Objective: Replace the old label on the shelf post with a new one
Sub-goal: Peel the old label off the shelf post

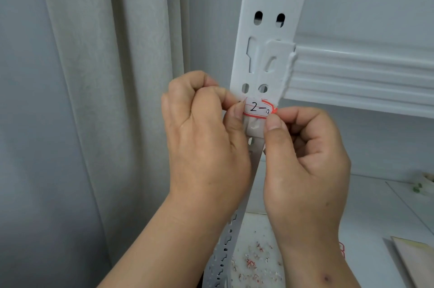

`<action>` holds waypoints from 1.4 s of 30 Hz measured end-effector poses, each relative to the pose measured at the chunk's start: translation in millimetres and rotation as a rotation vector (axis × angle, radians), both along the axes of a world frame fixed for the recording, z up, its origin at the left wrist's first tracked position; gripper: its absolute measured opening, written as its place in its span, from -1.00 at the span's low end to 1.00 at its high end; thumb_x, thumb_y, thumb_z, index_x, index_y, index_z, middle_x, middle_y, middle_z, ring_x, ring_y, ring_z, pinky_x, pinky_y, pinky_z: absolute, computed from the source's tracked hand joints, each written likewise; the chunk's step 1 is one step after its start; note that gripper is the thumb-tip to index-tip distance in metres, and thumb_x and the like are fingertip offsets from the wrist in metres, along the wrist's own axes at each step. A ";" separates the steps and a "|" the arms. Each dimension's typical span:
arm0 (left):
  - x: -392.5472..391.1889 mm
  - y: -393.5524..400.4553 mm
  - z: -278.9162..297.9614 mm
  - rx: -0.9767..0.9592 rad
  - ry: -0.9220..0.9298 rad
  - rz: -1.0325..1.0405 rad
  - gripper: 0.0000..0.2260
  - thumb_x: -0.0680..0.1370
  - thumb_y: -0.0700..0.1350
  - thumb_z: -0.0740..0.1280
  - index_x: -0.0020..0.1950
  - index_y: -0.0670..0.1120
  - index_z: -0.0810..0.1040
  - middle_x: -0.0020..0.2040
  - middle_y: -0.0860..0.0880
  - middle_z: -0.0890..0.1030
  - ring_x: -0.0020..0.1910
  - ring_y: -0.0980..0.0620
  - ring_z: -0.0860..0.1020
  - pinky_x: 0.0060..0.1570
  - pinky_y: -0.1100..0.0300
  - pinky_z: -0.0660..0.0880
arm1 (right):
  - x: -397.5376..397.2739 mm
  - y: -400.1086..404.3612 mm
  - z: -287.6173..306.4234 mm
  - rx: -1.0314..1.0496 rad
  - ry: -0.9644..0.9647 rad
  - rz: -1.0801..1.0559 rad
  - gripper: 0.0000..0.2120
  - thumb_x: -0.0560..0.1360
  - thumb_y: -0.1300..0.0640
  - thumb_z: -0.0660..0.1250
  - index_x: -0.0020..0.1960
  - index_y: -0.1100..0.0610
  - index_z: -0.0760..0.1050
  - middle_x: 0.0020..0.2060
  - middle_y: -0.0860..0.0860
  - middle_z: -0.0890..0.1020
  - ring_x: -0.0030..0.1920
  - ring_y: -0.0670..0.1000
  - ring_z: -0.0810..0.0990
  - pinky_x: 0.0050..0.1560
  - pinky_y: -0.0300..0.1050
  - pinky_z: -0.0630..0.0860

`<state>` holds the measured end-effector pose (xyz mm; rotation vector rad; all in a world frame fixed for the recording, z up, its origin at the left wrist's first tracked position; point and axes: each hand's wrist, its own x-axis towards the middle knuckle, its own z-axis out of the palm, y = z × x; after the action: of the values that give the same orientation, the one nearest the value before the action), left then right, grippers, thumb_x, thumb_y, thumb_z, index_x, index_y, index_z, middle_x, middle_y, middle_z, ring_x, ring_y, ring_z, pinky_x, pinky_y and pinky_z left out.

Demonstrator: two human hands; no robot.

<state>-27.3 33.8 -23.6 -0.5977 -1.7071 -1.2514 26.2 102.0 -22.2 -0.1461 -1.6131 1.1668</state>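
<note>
Pinched at both ends, the label (257, 109) sits against the white shelf post (270, 36) at the middle of the frame, just below a pair of oval holes. From my head camera I see my left hand (204, 137) curled at the label's left edge, thumb and forefinger closed on that edge, the other fingers folded into the palm. My right hand (305, 158) comes in from the lower right, its thumb pressed on the label's right end with the forefinger curled behind; whether that finger touches the paper I cannot tell. The label is white with a red border and a handwritten "2-" in black, the rest of the writing covered by my right thumb. The post runs from the top of the frame down between my wrists, slotted along its length. A white shelf beam (364, 76) hooks into the post just above and to the right of the label. At the lower centre, small red and white paper scraps (256, 264) lie scattered on a white shelf surface (375, 217). A pale curtain (105, 76) fills the left of the frame.
</note>
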 end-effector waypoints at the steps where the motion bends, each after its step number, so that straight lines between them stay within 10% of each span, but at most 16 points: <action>1: -0.1 -1.0 -1.2 0.001 -0.009 -0.005 -0.92 0.54 -0.17 0.28 -0.12 -0.16 0.51 0.10 0.02 0.32 0.11 0.09 0.35 0.15 0.42 0.27 | 0.2 0.3 0.1 0.000 0.000 0.000 -0.98 0.45 0.07 0.32 -0.15 -0.02 0.51 -0.28 -0.09 0.60 -0.26 -0.07 0.56 -0.20 -0.21 0.47; 23: -10.7 -7.2 -3.5 0.005 0.315 0.041 -0.94 0.50 -0.24 0.45 -0.15 -0.14 0.71 -0.11 0.03 0.43 -0.14 -0.06 0.46 -0.20 -0.10 0.41 | -0.6 -3.6 -3.5 0.016 -0.004 0.014 -0.97 0.47 0.08 0.32 -0.15 -0.04 0.51 -0.29 -0.08 0.59 -0.26 -0.04 0.55 -0.19 -0.16 0.48; 42: -12.3 -0.7 -3.3 0.040 0.270 0.027 -0.93 0.50 -0.24 0.43 -0.18 -0.17 0.67 -0.12 0.04 0.42 -0.16 -0.07 0.47 -0.18 -0.06 0.43 | 1.8 -5.1 -2.5 0.004 0.006 0.022 -0.97 0.46 0.07 0.32 -0.16 -0.04 0.51 -0.29 -0.08 0.59 -0.26 -0.02 0.56 -0.21 -0.19 0.48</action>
<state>-39.6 33.1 -26.9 -0.6850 -1.4578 -1.1277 28.0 97.0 -24.6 -0.1224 -1.6153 1.1796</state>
